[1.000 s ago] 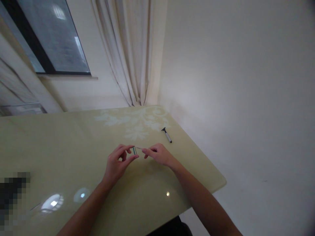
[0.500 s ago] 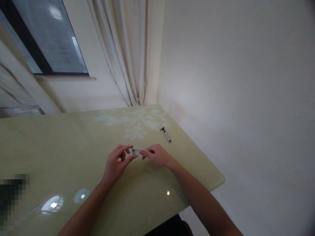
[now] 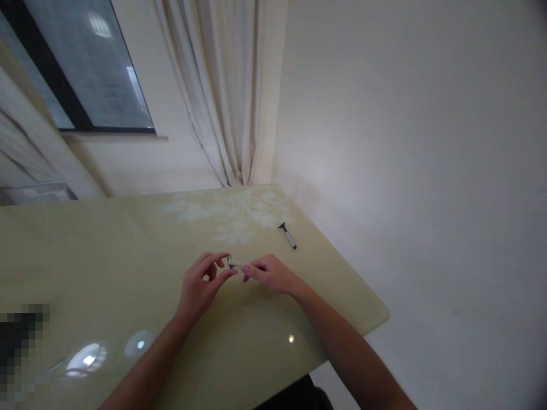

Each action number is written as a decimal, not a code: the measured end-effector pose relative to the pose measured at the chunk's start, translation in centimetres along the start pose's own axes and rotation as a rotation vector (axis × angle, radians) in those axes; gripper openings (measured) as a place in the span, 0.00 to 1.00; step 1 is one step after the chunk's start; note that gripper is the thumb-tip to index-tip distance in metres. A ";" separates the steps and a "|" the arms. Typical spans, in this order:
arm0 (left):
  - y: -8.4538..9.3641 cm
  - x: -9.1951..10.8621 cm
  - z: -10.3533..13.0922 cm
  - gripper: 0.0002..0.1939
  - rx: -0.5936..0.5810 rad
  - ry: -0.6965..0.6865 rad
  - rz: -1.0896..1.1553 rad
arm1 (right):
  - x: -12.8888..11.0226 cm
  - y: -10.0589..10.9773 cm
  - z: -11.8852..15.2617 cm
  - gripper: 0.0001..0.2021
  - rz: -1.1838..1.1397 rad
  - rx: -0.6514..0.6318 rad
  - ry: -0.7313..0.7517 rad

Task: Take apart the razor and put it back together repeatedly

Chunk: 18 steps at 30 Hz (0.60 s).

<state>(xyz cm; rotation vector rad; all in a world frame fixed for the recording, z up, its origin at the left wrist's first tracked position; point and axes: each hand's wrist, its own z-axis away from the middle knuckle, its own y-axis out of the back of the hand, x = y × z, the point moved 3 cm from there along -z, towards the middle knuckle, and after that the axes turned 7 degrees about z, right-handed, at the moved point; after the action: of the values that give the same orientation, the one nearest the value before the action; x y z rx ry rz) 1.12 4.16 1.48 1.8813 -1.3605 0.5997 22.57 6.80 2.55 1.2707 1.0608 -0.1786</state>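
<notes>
Between the thumb and fingertips of my left hand, a small, narrow, dark greenish razor head is pinched by its two ends. My right hand is closed round a thin, pale-tipped stick-like tool; part of its dark shaft shows by the fingers. That tool's tip meets the razor head, or lies just in front of it; I cannot tell which. Beyond my right hand, a razor with a grey and black handle lies on the table, its black head pointing away from me.
The glossy cream table has a white floral pattern and light reflections. Its right edge runs close to the wall. A thin stick-like item lies at the lower left, near a pixelated dark shape. Curtains hang behind.
My right hand has shifted slightly and turned the tool, whose pale tip now shows broader against the razor head. The left hand keeps its pinch, and the razor on the table stays put.
</notes>
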 end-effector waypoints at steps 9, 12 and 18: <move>-0.7 -1.0 0.2 0.16 -0.072 0.040 0.025 | 6.4 6.5 -0.1 0.28 -0.265 0.669 -0.166; -2.2 -1.1 -0.8 0.16 -0.134 0.070 0.039 | 9.1 8.6 0.4 0.25 -0.496 0.864 -0.287; -8.8 -3.4 -5.0 0.18 -0.299 0.236 -0.167 | 12.3 8.6 -0.1 0.20 -0.807 0.923 -0.464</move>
<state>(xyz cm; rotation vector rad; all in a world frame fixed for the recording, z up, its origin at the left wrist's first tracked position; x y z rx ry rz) 8.46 11.70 -0.33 1.6071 -1.0641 0.4863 34.66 15.15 -0.51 1.3962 1.0458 -1.6457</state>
